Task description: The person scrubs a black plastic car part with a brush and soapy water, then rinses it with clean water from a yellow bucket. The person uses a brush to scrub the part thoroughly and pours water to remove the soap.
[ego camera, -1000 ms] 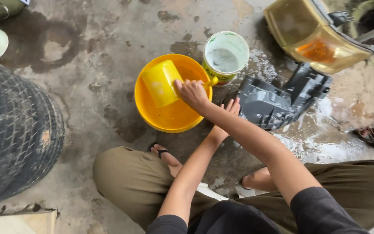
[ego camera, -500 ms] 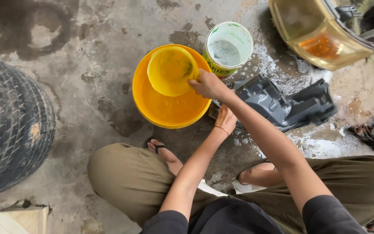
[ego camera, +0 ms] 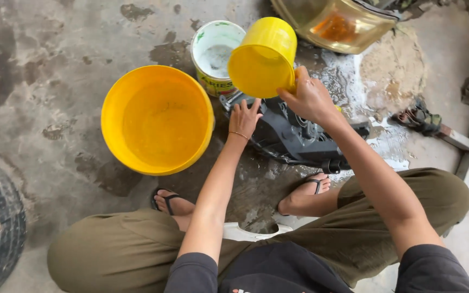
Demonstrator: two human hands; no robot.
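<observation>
While tilted, smooth yellow plastic scoop (ego camera: 263, 57) in right hand (ego camera: 309, 99)

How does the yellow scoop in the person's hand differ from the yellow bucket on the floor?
The scoop is smaller than the bucket. The scoop is lifted and tipped on its side by the right hand, above a dark plastic part; the bucket stands upright on the wet floor, untouched. Both are round, bright yellow plastic and open-topped.
</observation>
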